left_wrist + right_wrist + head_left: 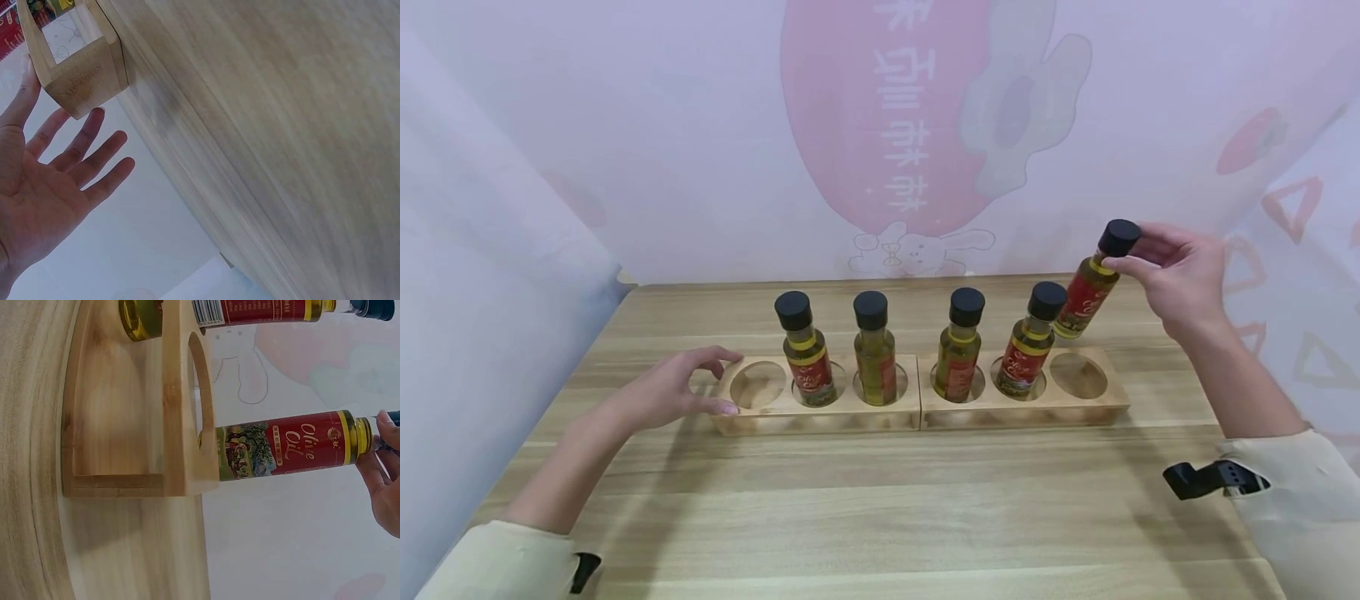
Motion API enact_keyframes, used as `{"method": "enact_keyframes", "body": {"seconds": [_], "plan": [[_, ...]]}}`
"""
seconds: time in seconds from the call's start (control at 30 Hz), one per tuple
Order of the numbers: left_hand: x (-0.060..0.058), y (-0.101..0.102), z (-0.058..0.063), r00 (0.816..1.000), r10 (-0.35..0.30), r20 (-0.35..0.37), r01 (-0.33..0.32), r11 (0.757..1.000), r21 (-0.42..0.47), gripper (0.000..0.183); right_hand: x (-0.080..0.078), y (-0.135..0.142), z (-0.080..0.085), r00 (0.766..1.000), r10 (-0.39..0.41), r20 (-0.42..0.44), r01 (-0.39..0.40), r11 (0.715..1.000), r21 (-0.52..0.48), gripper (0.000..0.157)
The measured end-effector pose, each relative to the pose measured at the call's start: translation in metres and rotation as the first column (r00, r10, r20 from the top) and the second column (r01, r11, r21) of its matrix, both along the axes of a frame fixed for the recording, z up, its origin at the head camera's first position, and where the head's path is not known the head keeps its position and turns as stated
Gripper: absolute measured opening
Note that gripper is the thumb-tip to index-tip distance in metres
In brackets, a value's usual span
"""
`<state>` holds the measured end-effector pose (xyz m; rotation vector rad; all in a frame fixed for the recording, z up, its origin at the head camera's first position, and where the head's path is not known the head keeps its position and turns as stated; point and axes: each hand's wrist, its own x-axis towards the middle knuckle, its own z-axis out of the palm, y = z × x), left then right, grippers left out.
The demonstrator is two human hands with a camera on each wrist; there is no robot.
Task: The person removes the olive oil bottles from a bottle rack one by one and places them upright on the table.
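Observation:
My right hand (1187,275) holds an olive oil bottle (1084,296) by its neck, just under the black cap, fingers and thumb pinching it. The bottle tilts above and behind the right end of the wooden rack (1022,417), near an unfilled round hole. Its red label (306,444) shows in the right wrist view. My left hand (673,387) rests at the far left end of a second wooden rack (827,422), thumb at the front edge and a finger at the back corner. In the left wrist view its fingers (81,137) are spread and fairly straight.
Two bottles stand in the left rack, a left one (809,367) and a right one (876,367). Two more, a label-turned one (958,367) and a front-labelled one (1024,354), stand in the right rack. The racks meet end to end on the wooden table (880,508). A printed cloth (700,125) hangs behind.

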<state>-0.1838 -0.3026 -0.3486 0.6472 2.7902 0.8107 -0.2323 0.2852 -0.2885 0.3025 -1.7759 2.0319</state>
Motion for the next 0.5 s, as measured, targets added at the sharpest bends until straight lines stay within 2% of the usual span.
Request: {"method": "enact_keyframes", "body": {"seconds": [0.5], "plan": [[0.000,0.000,0.000,1.000,0.005,0.001,-0.005,1.000,-0.010,0.071,-0.012,0.002,-0.014,0.996,0.025,0.083,-0.017,0.995,-0.102,0.041]]}}
